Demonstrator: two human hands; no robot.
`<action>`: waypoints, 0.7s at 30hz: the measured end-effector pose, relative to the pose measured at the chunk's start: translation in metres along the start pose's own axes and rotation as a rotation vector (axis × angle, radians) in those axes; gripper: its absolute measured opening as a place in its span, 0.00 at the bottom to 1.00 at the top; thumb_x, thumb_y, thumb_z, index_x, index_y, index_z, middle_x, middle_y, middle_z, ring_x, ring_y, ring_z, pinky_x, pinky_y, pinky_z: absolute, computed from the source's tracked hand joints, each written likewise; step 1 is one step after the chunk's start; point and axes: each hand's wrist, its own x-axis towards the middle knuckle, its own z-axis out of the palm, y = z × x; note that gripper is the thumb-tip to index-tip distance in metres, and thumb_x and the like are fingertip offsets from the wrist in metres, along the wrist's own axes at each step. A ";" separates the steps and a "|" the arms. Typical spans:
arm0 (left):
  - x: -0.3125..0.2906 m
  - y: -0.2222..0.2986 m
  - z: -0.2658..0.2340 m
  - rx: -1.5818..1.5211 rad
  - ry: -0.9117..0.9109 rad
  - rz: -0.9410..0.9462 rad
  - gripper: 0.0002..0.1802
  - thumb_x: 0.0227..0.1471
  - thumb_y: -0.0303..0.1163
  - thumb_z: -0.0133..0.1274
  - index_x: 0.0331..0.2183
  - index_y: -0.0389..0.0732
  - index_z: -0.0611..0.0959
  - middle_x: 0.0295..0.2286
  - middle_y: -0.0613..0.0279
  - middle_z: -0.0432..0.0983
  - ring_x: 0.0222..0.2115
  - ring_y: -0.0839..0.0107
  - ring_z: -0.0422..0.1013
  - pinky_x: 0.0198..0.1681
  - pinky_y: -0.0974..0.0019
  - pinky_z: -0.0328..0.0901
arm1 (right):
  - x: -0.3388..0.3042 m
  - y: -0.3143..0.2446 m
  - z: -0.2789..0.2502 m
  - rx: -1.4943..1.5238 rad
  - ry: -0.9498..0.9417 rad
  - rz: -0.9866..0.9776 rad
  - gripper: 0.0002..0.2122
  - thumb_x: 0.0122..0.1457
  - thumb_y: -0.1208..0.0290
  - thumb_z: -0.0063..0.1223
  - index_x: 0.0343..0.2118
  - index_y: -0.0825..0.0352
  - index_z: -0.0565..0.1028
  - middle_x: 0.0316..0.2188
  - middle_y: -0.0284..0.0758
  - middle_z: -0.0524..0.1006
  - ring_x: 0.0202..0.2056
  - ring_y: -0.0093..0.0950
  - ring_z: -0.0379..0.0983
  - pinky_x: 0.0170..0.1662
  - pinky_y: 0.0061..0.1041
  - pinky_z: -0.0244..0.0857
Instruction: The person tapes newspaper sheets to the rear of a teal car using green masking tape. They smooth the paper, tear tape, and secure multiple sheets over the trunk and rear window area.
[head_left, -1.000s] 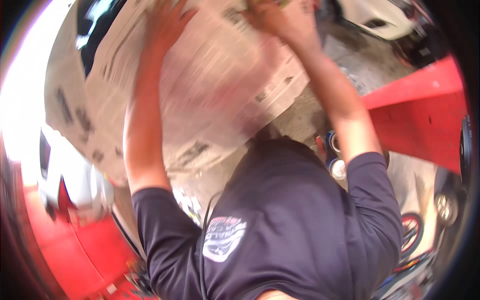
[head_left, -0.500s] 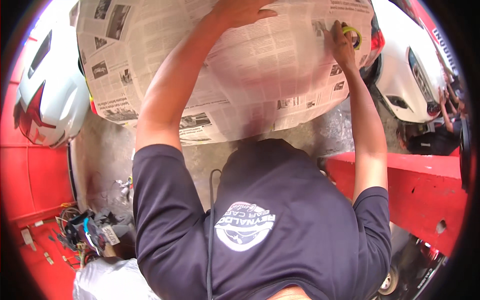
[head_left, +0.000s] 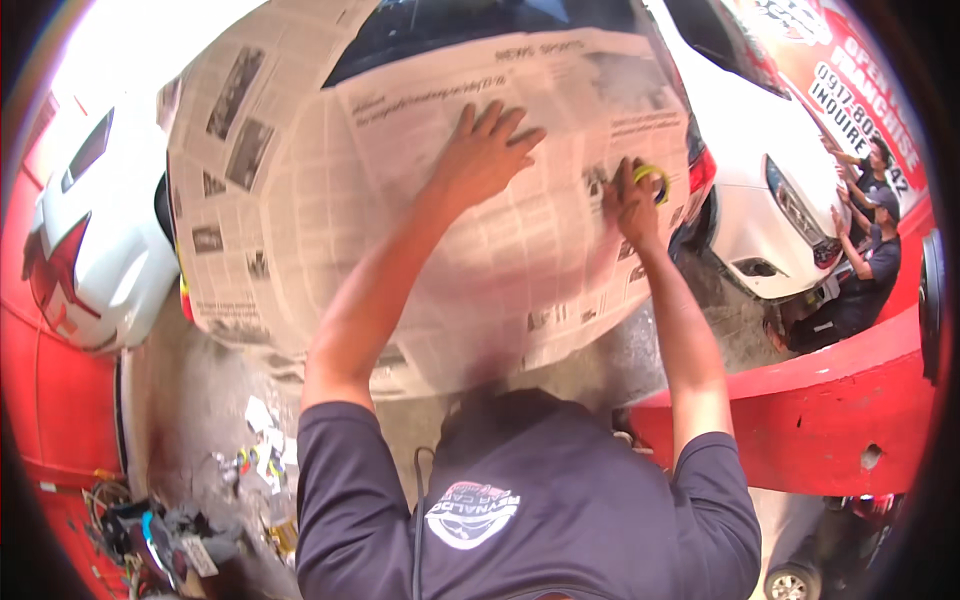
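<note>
Newspaper sheeting (head_left: 515, 262); long axis left-to-right

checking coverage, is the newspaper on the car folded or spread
Spread: the newspaper lies opened out across the rear of the car, beneath the left hand.

Upper centre: newspaper sheets (head_left: 300, 200) over a car (head_left: 703, 172); window (head_left: 490, 35) beyond them, top of frame. Left hand (head_left: 485, 155) on the sheets; right hand (head_left: 632, 205) toward their right side, tape roll (head_left: 652, 171) in it. Second car (head_left: 125, 230) left edge. Third car (head_left: 740, 190) upper right, two people (head_left: 880, 250) by its front. Beam (head_left: 780, 420) lower right. Clutter (head_left: 170, 540) lower left.
</note>
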 end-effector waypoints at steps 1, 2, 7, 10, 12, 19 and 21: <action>0.005 -0.002 0.001 0.001 0.020 -0.016 0.26 0.63 0.44 0.51 0.61 0.54 0.74 0.62 0.57 0.65 0.65 0.51 0.58 0.64 0.37 0.54 | 0.005 -0.018 -0.009 0.010 0.013 0.036 0.32 0.60 0.61 0.58 0.64 0.72 0.63 0.60 0.67 0.63 0.62 0.64 0.59 0.65 0.53 0.56; 0.011 -0.002 0.006 -0.006 0.036 -0.026 0.25 0.63 0.43 0.51 0.60 0.54 0.75 0.62 0.58 0.66 0.64 0.52 0.59 0.64 0.37 0.54 | 0.008 -0.024 -0.012 -0.002 0.023 0.041 0.32 0.60 0.61 0.59 0.64 0.72 0.63 0.60 0.66 0.64 0.61 0.63 0.60 0.64 0.53 0.57; 0.044 -0.016 0.016 -0.036 -0.012 -0.029 0.18 0.62 0.43 0.53 0.48 0.46 0.85 0.55 0.65 0.74 0.57 0.58 0.66 0.61 0.42 0.58 | 0.009 -0.029 -0.025 -0.068 0.024 0.066 0.32 0.58 0.61 0.60 0.62 0.70 0.65 0.59 0.62 0.67 0.60 0.60 0.64 0.61 0.52 0.61; 0.057 -0.024 0.005 -0.135 -0.069 -0.066 0.15 0.62 0.40 0.53 0.43 0.44 0.88 0.50 0.67 0.78 0.54 0.60 0.68 0.59 0.47 0.61 | 0.009 -0.030 -0.033 -0.062 0.025 0.066 0.30 0.58 0.62 0.60 0.62 0.69 0.67 0.54 0.59 0.72 0.53 0.57 0.71 0.57 0.48 0.66; 0.065 -0.030 0.004 -0.310 -0.029 -0.130 0.14 0.62 0.38 0.53 0.43 0.42 0.88 0.47 0.67 0.80 0.52 0.60 0.69 0.59 0.51 0.61 | 0.023 -0.025 -0.049 -0.010 -0.048 0.112 0.28 0.59 0.62 0.59 0.61 0.67 0.68 0.51 0.56 0.75 0.49 0.54 0.75 0.54 0.47 0.69; 0.070 -0.053 -0.003 -0.976 -0.027 -0.429 0.23 0.64 0.35 0.55 0.59 0.43 0.78 0.53 0.59 0.78 0.50 0.65 0.73 0.55 0.60 0.66 | 0.134 -0.128 -0.121 0.849 -0.254 0.293 0.24 0.54 0.73 0.39 0.56 0.64 0.71 0.29 0.36 0.75 0.31 0.25 0.71 0.40 0.27 0.65; 0.070 -0.064 -0.002 -1.256 0.014 -0.437 0.24 0.65 0.35 0.54 0.61 0.44 0.76 0.53 0.58 0.77 0.50 0.68 0.73 0.57 0.62 0.65 | 0.158 -0.134 -0.105 0.855 -0.337 0.176 0.24 0.52 0.73 0.40 0.54 0.64 0.71 0.28 0.33 0.73 0.30 0.22 0.68 0.38 0.24 0.63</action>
